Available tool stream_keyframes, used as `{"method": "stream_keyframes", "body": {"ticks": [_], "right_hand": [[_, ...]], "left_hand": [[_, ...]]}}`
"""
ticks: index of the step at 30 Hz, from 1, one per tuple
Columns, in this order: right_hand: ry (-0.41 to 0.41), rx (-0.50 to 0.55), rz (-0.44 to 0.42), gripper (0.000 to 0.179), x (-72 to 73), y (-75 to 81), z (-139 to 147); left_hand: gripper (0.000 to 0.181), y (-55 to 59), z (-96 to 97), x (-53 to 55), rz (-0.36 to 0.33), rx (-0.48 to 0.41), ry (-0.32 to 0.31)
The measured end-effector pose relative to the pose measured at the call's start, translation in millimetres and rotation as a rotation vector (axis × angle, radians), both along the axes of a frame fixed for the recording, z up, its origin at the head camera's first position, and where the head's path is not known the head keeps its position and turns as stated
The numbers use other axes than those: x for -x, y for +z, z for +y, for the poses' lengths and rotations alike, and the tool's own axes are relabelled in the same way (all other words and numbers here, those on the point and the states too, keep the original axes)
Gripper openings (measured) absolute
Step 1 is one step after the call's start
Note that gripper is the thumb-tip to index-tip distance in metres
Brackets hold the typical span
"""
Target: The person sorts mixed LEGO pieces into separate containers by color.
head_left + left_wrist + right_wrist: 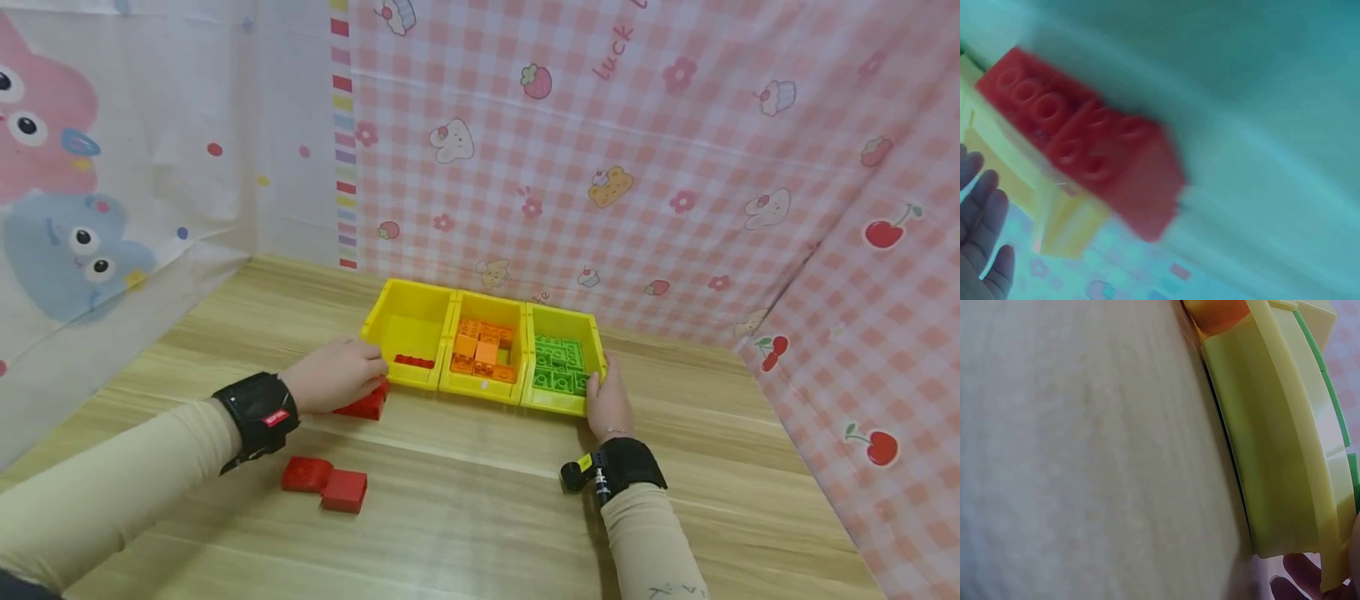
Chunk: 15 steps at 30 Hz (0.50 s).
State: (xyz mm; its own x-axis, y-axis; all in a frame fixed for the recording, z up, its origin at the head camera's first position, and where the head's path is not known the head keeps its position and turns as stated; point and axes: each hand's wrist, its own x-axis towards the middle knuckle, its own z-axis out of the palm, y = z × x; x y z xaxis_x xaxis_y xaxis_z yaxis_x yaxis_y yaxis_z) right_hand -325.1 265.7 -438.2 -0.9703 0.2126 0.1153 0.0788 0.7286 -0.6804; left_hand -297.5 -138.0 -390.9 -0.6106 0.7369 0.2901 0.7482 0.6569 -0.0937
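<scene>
Three joined yellow bins hold sorted toy building bricks. The left bin (408, 321) has one thin red brick (414, 362), the middle bin (480, 392) orange bricks (486, 350), the right bin (561, 404) green bricks (557, 364). My left hand (337, 375) is at the left bin's front corner, fingers loosely extended in the left wrist view; whether they touch the bin I cannot tell. Red studded bricks (1079, 125) lie beside that bin, partly under this hand in the head view. My right hand (611, 404) grips the right bin's outer side, thumb at the rim and fingers outside.
Two more red bricks (345, 490) (307, 473) lie on the wooden table (480, 517), nearer than the left hand. A pink checked cloth (562, 167) hangs close behind the bins. Other printed cloths stand at the left and right sides.
</scene>
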Motion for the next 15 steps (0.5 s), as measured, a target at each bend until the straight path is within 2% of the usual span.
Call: {"method": "stream_keyframes", "body": {"ticks": [2, 4, 9, 15], "right_hand": [[0.001, 0.002, 0.000, 0.050, 0.5, 0.8, 0.5], [0.001, -0.001, 0.002, 0.051, 1.1, 0.6, 1.3], [-0.008, -0.009, 0.020, 0.051, 1.0, -1.2, 1.4], [-0.008, -0.009, 0.031, 0.050, -1.0, -0.5, -1.4]], "left_hand": [[0.011, -4.9, -11.1, -6.7, 0.033, 0.026, 0.007], [0.012, -8.7, -19.6, -12.3, 0.031, 0.040, 0.027], [0.018, -10.9, -27.5, -23.7, -0.040, 0.070, 0.086], [0.019, -13.8, -29.7, -29.9, -0.078, 0.047, 0.079]]}}
